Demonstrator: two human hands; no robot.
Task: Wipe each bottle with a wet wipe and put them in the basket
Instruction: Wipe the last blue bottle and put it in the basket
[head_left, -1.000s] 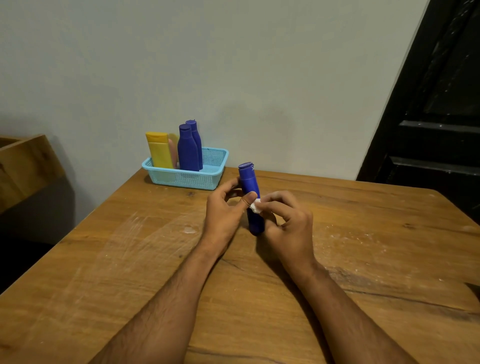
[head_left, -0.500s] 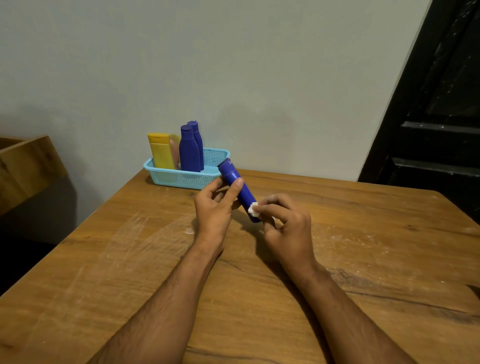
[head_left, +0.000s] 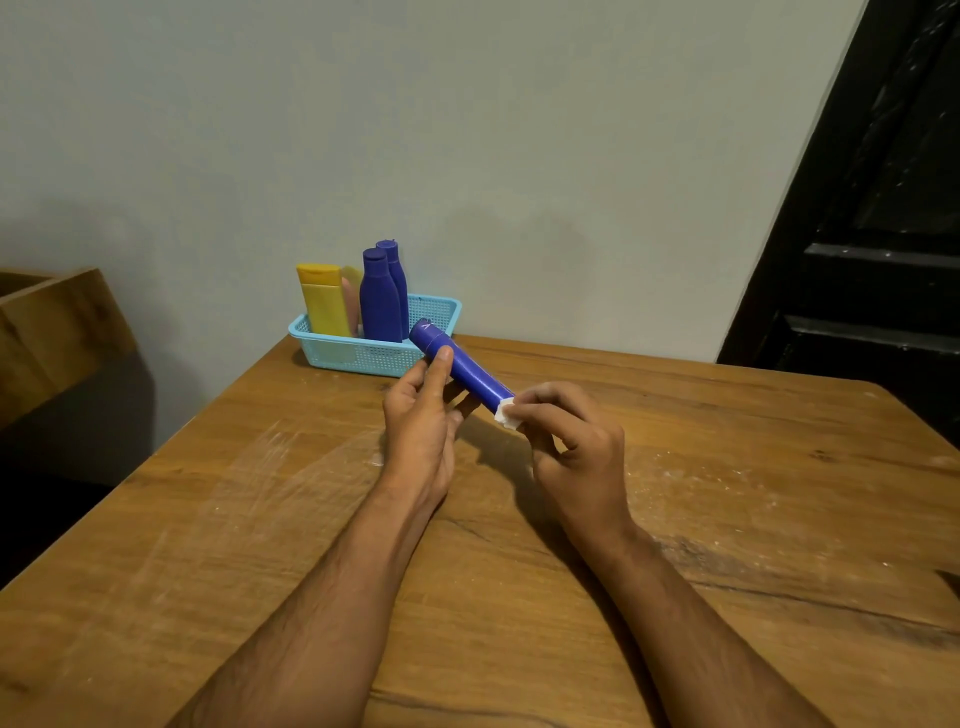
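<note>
A: What's in the basket (head_left: 387, 358)?

B: It's a light blue mesh one at the far left of the desk (head_left: 727, 519), up against the wall. A yellow bottle (head_left: 322, 304) stands at its left end, something pale pink is half hidden behind that, and two dark blue bottles (head_left: 383, 301) stand upright one behind the other. Its right end holds nothing.

A: And the hands?

B: The left hand (head_left: 418, 431) grips a slim blue bottle (head_left: 460, 366) above the desk, thumb laid along the top, fingers curled underneath. The bottle is tilted, cap end up toward the basket, just in front of its rim, base end down to the right. The right hand (head_left: 576, 447) pinches a small white wet wipe (head_left: 506, 413) between thumb and fingertips and presses it to the bottle's base end.

A: Any label you can read?

B: There's a faint pale mark on the cap, too small to read.
</note>
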